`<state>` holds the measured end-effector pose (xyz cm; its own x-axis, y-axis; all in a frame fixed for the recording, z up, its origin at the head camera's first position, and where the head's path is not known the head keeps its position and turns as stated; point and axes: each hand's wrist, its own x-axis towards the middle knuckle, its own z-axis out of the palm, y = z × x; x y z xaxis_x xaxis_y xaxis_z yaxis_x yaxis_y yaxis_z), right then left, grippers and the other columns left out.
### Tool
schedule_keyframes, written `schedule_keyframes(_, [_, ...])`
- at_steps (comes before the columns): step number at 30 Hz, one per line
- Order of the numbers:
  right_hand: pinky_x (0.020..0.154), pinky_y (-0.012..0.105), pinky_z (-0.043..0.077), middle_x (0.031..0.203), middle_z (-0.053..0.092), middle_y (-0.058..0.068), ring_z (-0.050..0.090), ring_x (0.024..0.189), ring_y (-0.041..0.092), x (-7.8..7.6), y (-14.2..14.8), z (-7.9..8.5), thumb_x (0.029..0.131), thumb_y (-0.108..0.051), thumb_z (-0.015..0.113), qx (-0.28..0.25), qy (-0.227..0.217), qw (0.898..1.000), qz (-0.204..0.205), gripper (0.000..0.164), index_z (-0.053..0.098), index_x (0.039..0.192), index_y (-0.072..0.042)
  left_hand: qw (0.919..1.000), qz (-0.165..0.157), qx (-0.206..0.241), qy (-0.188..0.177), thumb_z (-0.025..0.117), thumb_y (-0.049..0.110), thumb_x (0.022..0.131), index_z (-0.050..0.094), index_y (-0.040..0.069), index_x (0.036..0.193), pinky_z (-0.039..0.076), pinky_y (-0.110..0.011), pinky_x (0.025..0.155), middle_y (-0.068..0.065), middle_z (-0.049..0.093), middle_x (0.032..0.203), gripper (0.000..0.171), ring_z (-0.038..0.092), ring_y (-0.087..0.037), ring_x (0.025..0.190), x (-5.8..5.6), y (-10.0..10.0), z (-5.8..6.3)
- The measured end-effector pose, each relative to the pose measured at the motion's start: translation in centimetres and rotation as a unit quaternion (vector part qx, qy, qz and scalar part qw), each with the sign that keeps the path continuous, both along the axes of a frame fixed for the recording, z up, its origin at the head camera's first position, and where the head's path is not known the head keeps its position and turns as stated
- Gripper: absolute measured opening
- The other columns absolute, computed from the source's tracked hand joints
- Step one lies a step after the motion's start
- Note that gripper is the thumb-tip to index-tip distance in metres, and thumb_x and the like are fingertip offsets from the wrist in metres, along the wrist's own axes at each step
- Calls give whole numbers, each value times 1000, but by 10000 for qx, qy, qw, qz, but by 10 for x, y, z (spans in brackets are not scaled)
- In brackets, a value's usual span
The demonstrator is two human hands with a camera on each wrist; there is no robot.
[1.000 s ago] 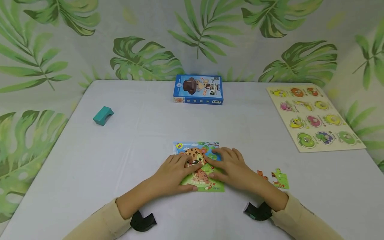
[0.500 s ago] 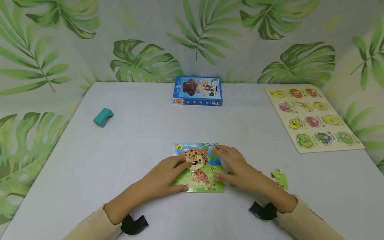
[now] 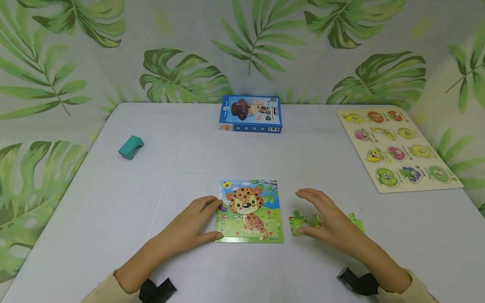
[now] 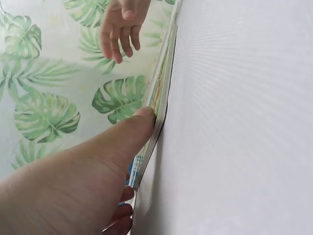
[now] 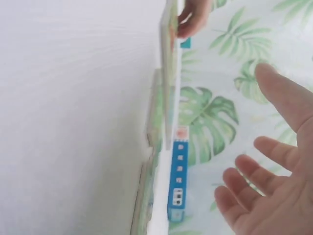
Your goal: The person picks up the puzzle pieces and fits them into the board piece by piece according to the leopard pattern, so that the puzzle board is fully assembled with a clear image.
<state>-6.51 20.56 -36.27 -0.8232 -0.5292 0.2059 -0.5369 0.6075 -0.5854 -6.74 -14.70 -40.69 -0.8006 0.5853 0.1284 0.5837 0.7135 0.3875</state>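
A leopard jigsaw puzzle (image 3: pixel 248 210) lies in its square tray, its picture facing up. My left hand (image 3: pixel 185 225) holds the tray's left edge, the thumb (image 4: pixel 142 120) at the near left corner and the fingers farther up that side. To the right of the puzzle are loose jigsaw pieces: a green piece (image 3: pixel 297 225), another partly under my right hand, and a green piece (image 3: pixel 357 222) behind the wrist. My right hand (image 3: pixel 333 223) hovers over them, thumb and fingers spread apart, with nothing in its grasp. In the right wrist view its palm (image 5: pixel 279 196) is bare.
A blue game box (image 3: pixel 250 114) lies at the back middle of the white table (image 3: pixel 182 143). At the back left sits a teal arched block (image 3: pixel 131 147). A fruit peg board (image 3: pixel 399 151) is on the right. Leafy cloth (image 3: pixel 185 75) hangs behind.
Both hands have come off the puzzle's picture and moved apart. My left hand has slid to the tray's left edge; my right hand has moved right, over the loose pieces.
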Motion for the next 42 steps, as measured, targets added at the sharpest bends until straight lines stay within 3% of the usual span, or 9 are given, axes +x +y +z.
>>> schedule_keyframes(14, [95, 9, 22, 130, 41, 3, 37, 119, 21, -5, 13, -24, 70, -30, 76, -9, -445, 9990, 94, 74, 41, 131, -7, 9999, -88, 83, -80, 58, 53, 80, 40, 6, 134, 30, -34, 100, -6, 39, 131, 74, 33, -19, 122, -2, -3, -1])
schedule_keyframes(21, [94, 44, 35, 130, 40, 6, 36, 120, 24, -7, 16, -29, 72, -38, 73, 620, -853, 9944, 31, 75, 39, 133, -11, 9998, -77, 100, -125, 58, 53, 80, 40, 6, 134, 29, -35, 100, -6, 38, 132, 74, 33, -20, 122, -2, -3, -1])
schedule_keyframes(22, [94, 45, 35, 129, 40, 6, 36, 119, 24, -7, 16, -29, 72, -37, 73, 654, -884, 9939, 23, 74, 39, 133, -10, 9999, -79, 98, -118, 58, 53, 80, 40, 6, 134, 29, -35, 100, -6, 38, 132, 74, 32, -20, 122, -2, -4, -1])
schedule_keyframes(29, [86, 40, 42, 120, 46, 1, 41, 110, 19, -7, 18, -32, 76, -31, 71, 814, -624, 9946, 131, 61, 48, 129, -10, 9999, -99, 84, -108, 58, 53, 80, 40, 6, 134, 28, -35, 100, -6, 38, 132, 73, 32, -19, 123, -2, -4, -1])
schedule_keyframes(36, [87, 44, 30, 109, 53, -2, 44, 102, 21, -7, 17, -34, 72, -26, 75, 964, -150, 9951, 130, 56, 56, 121, -6, 9997, -125, 82, -175, 58, 52, 80, 39, 6, 135, 28, -34, 101, -6, 37, 133, 74, 31, -19, 123, -2, -5, 0])
schedule_keyframes(42, [89, 41, 28, 106, 56, -2, 47, 100, 17, -6, 15, -32, 68, -22, 77, 868, -16, 9962, 65, 54, 57, 115, -6, 9994, -214, 101, -238, 60, 51, 80, 38, 7, 136, 27, -34, 101, -5, 36, 134, 75, 29, -18, 124, -3, -7, 0])
